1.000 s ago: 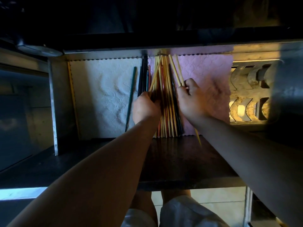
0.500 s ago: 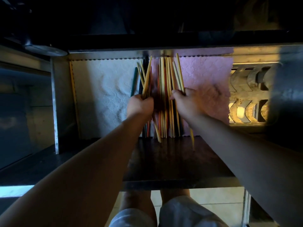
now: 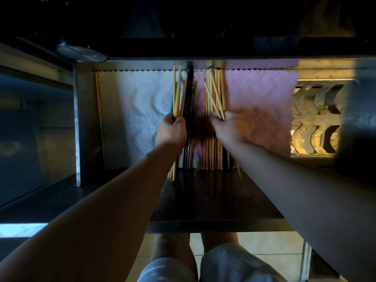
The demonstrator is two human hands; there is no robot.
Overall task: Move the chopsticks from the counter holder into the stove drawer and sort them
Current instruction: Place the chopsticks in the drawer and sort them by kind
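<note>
The open stove drawer is lined with a white towel on the left and a pink towel on the right. Chopsticks lie lengthwise down its middle. My left hand grips a few yellow chopsticks beside the dark chopsticks at the white towel's edge. My right hand pinches several yellow chopsticks over a row of yellow and orange ones on the pink towel. A narrow gap separates the two groups.
One yellow chopstick lies alone along the drawer's left wall. A metal grate with curved slots fills the drawer's right end. A dark panel spans the drawer's front, and tiled floor and my knees show below.
The single pile has been split. My left hand pulled its yellow chopsticks left toward the dark ones; my right hand drew its bunch right onto the pink towel.
</note>
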